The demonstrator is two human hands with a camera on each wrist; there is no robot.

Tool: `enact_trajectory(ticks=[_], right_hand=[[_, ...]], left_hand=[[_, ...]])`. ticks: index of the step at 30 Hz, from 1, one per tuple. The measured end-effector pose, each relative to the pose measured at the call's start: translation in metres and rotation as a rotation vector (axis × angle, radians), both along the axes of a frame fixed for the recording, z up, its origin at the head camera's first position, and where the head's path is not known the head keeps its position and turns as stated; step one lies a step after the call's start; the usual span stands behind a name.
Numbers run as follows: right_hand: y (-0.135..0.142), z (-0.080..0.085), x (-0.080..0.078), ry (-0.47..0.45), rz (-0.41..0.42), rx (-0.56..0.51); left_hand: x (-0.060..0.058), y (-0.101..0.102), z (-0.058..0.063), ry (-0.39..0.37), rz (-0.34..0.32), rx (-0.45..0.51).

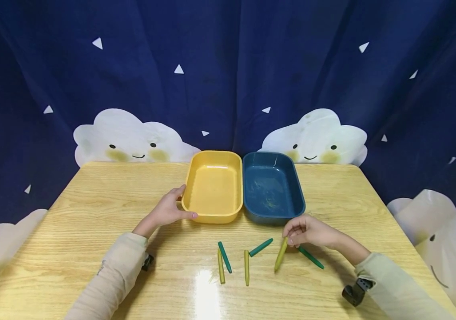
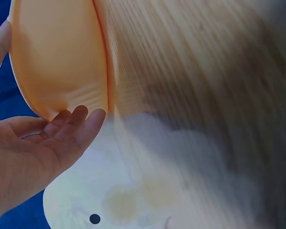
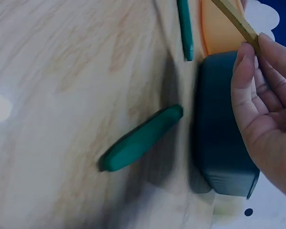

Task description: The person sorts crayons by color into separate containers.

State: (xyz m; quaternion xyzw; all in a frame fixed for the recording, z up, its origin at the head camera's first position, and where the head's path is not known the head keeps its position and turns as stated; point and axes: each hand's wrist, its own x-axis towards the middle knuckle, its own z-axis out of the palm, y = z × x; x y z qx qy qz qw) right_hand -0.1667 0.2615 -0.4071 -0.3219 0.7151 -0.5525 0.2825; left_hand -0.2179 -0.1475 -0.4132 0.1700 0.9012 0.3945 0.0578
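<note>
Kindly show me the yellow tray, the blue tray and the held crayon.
Yellow tray [image 1: 215, 191], head view, inside floor.
Blue tray [image 1: 272, 186], head view, inside floor.
Held crayon [image 1: 281, 254], head view, middle of shaft.

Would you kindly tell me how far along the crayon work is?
Seemingly done: the yellow tray and blue tray stand side by side, though no crayon shows inside.
In hand: the right hand pinches a yellow crayon; the left hand touches the yellow tray.
Apparently remaining: two other yellow crayons and three green crayons on the table.
</note>
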Motion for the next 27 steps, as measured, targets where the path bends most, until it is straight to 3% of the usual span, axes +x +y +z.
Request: enact_trajectory(ticks=[11,27], right_hand=[[-0.009,0.026,-0.012,-0.021,-0.037,-0.035],[-0.022,0.068,-0.044,0.049,-0.163,-0.042]], left_hand=[[0.001,0.0,-0.001,-0.001,0.005,0.021],[0.002,0.001,0.0,-0.008,0.019,0.04]])
